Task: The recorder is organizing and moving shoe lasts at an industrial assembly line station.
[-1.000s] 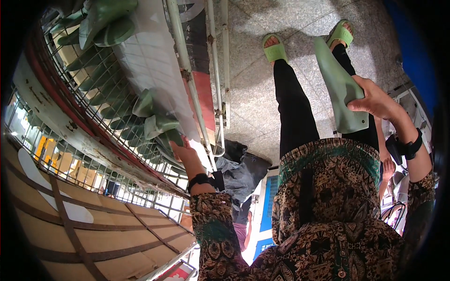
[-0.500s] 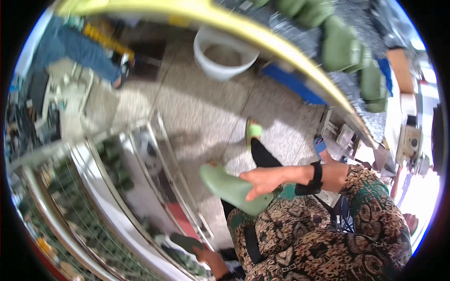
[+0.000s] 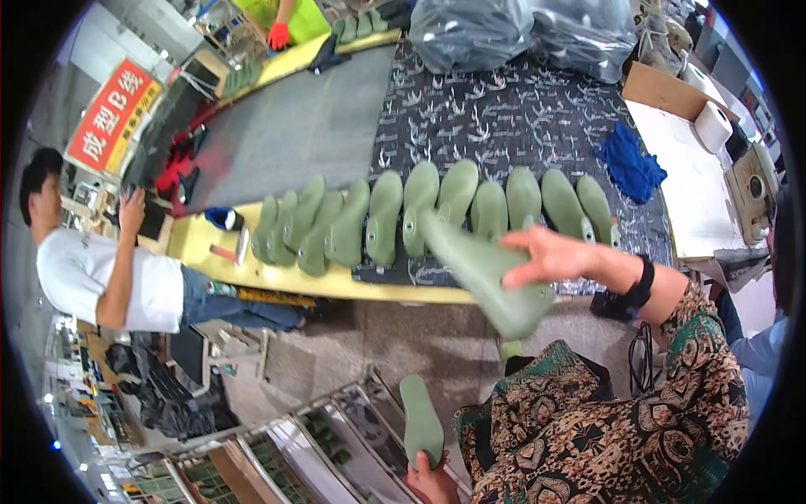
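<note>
In my right hand (image 3: 550,256) is a green shoe last (image 3: 487,273), raised in front of the table edge and tilted, its narrow end pointing up and left. My left hand (image 3: 432,480), low in the view, grips a second shoe last (image 3: 421,420) by its lower end, beside the metal rack. Beyond my right hand, a row of green shoe lasts (image 3: 386,214) stands along the near side of the table, partly hidden by the last I hold. Several lasts at the row's left end (image 3: 281,223) overlap one another.
A metal rack (image 3: 290,420) stands at lower left. On the table lie dark patterned cloth (image 3: 470,109), grey plastic bags (image 3: 470,34) and a blue cloth (image 3: 630,164). A person in white (image 3: 109,277) stands at left; another's red-gloved hand (image 3: 279,35) is across the table.
My view has swung up from the floor and rack to the table. My right hand has lifted its shoe last toward the row. The left hand has brought its last away from the rack.
</note>
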Demonstrator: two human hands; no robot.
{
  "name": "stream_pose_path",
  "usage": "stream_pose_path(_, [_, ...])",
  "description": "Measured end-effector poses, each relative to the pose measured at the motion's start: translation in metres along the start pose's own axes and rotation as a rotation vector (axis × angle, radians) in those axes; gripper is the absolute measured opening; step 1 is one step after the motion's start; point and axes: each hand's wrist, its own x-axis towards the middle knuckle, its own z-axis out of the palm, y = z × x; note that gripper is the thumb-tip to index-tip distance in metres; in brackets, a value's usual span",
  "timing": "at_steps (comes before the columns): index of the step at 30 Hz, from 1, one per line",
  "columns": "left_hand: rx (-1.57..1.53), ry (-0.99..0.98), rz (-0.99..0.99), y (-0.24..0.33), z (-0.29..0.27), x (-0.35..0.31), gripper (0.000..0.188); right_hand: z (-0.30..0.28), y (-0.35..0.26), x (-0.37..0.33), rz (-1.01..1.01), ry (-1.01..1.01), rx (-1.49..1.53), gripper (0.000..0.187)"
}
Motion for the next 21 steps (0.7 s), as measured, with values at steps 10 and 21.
stream_pose_path(10, [0.096,-0.371,0.163,0.140,0.095,0.032,0.041,-0.178,0.045,0.153,0.234,0.720,-1.006,0.045])
stream_pose_path(21, [-0.009,-0.897,-0.033,0.253,0.285,0.132,0.035,-0.124,-0.028,0.116,-0.458,0.648,-1.031,0.088])
